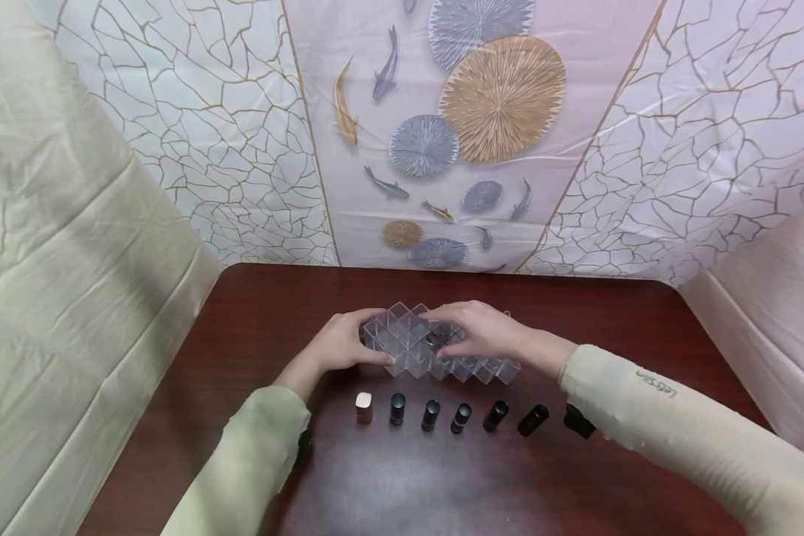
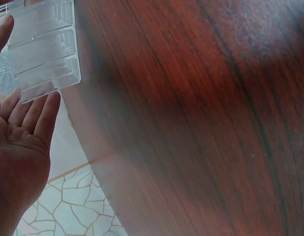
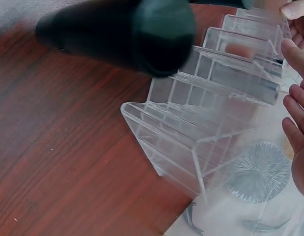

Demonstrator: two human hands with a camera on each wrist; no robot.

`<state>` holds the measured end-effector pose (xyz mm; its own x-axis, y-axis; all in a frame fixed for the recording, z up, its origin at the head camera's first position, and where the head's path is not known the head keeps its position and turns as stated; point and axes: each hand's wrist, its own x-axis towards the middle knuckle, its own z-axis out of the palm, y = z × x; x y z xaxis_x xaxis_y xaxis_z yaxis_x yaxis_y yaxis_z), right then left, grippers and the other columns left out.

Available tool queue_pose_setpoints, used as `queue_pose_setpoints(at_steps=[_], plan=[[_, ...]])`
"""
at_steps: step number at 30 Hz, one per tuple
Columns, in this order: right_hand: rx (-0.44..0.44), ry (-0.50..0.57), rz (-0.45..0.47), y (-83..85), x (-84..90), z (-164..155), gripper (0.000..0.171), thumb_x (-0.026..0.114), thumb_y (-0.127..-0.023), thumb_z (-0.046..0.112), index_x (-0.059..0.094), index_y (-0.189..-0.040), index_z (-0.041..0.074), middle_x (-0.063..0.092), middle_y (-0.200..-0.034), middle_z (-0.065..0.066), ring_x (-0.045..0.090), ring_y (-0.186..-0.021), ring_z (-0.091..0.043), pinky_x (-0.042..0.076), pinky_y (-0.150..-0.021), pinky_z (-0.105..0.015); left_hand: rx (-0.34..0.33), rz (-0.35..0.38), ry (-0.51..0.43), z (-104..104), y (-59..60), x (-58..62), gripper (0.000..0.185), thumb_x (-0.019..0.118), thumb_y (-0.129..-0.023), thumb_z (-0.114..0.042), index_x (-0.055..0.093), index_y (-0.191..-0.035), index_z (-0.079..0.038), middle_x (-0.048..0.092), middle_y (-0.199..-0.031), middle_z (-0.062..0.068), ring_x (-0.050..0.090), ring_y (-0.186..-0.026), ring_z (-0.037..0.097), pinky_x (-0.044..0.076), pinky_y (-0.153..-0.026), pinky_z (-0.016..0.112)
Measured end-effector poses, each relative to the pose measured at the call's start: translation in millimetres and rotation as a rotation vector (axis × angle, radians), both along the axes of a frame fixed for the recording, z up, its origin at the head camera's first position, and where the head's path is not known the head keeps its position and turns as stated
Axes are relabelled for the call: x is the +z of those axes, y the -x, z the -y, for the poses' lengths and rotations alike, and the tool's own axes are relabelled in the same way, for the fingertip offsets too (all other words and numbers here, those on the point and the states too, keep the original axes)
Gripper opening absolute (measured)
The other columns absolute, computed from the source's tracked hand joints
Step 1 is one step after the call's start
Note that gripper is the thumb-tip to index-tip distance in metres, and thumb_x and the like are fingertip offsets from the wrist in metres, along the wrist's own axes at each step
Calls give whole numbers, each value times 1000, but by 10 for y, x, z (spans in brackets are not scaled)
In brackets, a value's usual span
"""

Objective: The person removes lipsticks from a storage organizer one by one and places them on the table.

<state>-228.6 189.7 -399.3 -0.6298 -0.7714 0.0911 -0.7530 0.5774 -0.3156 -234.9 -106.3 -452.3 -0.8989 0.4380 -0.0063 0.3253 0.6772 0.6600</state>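
Observation:
A clear plastic organizer [image 1: 402, 335] with several zigzag, diamond-shaped compartments stands on the dark wooden table. My left hand [image 1: 348, 341] holds its left end, thumb at the front edge and fingers at the back. In the left wrist view, the fingertips [image 2: 52, 98] touch the rim of the clear organizer [image 2: 48, 54]. Over the middle of the organizer, my right hand [image 1: 479, 327] has its thumb and forefinger spread apart. A small dark round item [image 1: 432, 339] sits between them in a compartment. Most of the right fingers [image 3: 294, 101] look relaxed in the right wrist view.
In front of the organizer stands a row of lipstick tubes: a pinkish one [image 1: 364, 408] on the left, then several black ones [image 1: 431, 415]. A blurred black tube [image 3: 117, 37] looms close to the right wrist camera. Patterned cloth [image 1: 415, 186] hangs behind the table.

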Motion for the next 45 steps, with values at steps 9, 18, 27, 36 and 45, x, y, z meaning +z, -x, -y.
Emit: queue_pose_setpoints(at_steps=[9, 18, 27, 36, 45], plan=[[5, -13, 16, -19, -91, -13, 64, 88, -91, 27, 65, -146, 4, 69, -141, -14, 68, -128, -32, 56, -103, -52, 2, -6, 6, -4, 14, -8, 93, 97, -74, -46, 59, -153, -13, 74, -128, 8, 68, -108, 23, 54, -100, 45], [11, 8, 13, -9, -108, 2, 55, 85, -94, 24, 68, -141, 3, 72, -136, -14, 69, -125, -33, 57, -101, -51, 3, -7, 15, -6, 6, -13, 94, 97, -74, -46, 59, -153, -13, 74, -131, 8, 67, -110, 23, 54, -102, 45], [13, 31, -3, 14, -121, 27, 44, 83, -95, 19, 73, -136, 5, 75, -130, -11, 72, -120, -30, 59, -98, -48, 3, 0, 9, -8, -9, 0, 95, 97, -74, -47, 58, -153, -12, 73, -132, 9, 67, -110, 24, 54, -101, 45], [36, 68, -50, 62, -152, 58, 33, 83, -94, 13, 78, -125, 4, 79, -120, -9, 76, -112, -25, 62, -90, -43, -1, -12, 14, -2, 3, -24, 94, 96, -74, -48, 59, -153, -12, 74, -130, 8, 67, -108, 22, 54, -100, 44], [36, 85, -68, 43, -111, 71, 30, 83, -94, 12, 78, -123, 3, 80, -117, -8, 76, -108, -23, 62, -88, -42, -1, -5, 9, -2, 0, -6, 94, 97, -74, -47, 59, -153, -13, 73, -131, 8, 67, -109, 23, 54, -101, 44]])
